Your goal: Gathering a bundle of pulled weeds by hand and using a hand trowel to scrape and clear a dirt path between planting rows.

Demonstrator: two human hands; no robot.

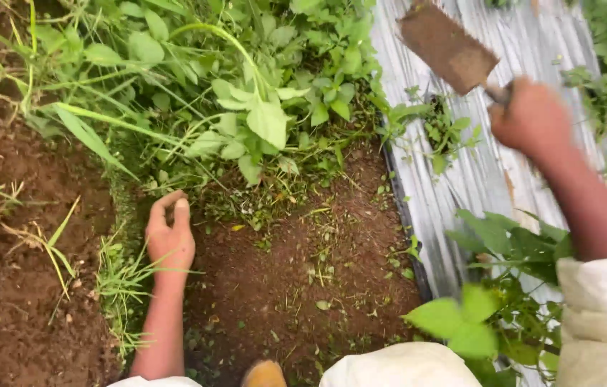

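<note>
Right hand (533,118) at 2 o'clock, we're gripping rusty blade (448,49), handle hidden in fist. Left hand (170,233) at 9 o'clock, loosely curled on soil (296,287), fingertips lost in weeds (246,107).

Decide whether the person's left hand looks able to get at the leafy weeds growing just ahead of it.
Probably yes. The left hand rests on bare soil right at the edge of the leafy weeds, with nothing between them. The right hand holds the flat-bladed digging tool raised well off to the side.

green weeds (246,107), brown soil (296,287), silver-grey sheet (475,172), rusty-brown blade (447,46)
</note>
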